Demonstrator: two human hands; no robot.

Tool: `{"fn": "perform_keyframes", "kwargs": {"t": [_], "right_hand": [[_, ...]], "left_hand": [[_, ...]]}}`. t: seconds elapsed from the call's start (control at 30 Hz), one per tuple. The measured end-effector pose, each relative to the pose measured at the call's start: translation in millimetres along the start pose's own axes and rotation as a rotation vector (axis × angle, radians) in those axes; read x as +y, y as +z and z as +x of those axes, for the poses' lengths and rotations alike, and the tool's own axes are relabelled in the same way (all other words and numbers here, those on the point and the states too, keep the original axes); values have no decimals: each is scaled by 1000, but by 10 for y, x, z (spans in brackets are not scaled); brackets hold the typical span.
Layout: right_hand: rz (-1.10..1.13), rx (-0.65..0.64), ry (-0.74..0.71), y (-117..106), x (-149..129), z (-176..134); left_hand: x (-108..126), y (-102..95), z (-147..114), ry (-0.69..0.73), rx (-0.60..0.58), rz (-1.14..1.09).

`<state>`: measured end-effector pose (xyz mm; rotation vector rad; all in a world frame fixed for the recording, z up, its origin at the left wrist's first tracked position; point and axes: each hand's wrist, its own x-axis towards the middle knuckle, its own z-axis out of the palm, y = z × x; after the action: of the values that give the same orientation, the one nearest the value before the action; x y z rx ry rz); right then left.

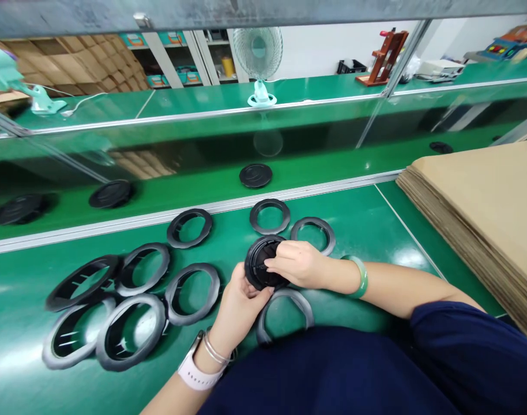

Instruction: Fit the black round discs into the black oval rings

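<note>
Hands meet at the picture's centre: the left hand curls under a round black cap, fingers closed on its lower rim, while the right hand pinches its face from 3 o'clock, lifting it tilted just above the counter. With so light a grip, the cap could likely slip or twist askew, dropping onto the grey ring directly below at 6 o'clock. Counted: nine loose rings on the counter, six clustered at 9 o'clock, two at 12 o'clock, one beneath the hands; three black discs sit on the belt beyond, plus a cardboard stack at 3 o'clock.
</note>
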<state>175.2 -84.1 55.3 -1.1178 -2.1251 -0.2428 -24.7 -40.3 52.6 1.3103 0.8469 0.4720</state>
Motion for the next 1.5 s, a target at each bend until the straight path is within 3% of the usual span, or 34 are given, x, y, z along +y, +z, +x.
{"fn": "perform_keyframes", "kwargs": {"t": [0.3,0.7,0.77,0.83,0.93,1.03,1.13,1.3,1.4,1.5], "right_hand": [[79,-35,100,-7,2,-32],[-209,-280,203,33,-212,14],[-148,-215,177,-14,-182,35],[-53,-54,183,-83,-148,56],[126,171,385,-155,-96,75],[407,127,685,-126,-43,78],[583,70,866,-24,-14,63],[651,121,920,135,-45,27],[675,158,953,138,-73,36],[803,59,958,51,-85,82]], "left_hand": [[-10,-40,-5,9,-6,71],[-34,-45,-22,66,29,260],[-36,-48,-16,43,27,176],[-38,-49,-9,29,34,30],[-64,-49,-2,60,56,-99],[-129,-42,-3,98,57,-106],[-192,-38,-21,103,8,-67],[-188,-42,-68,176,-21,34],[-134,-37,-80,222,68,174],[-85,-37,-73,227,144,229]]}}
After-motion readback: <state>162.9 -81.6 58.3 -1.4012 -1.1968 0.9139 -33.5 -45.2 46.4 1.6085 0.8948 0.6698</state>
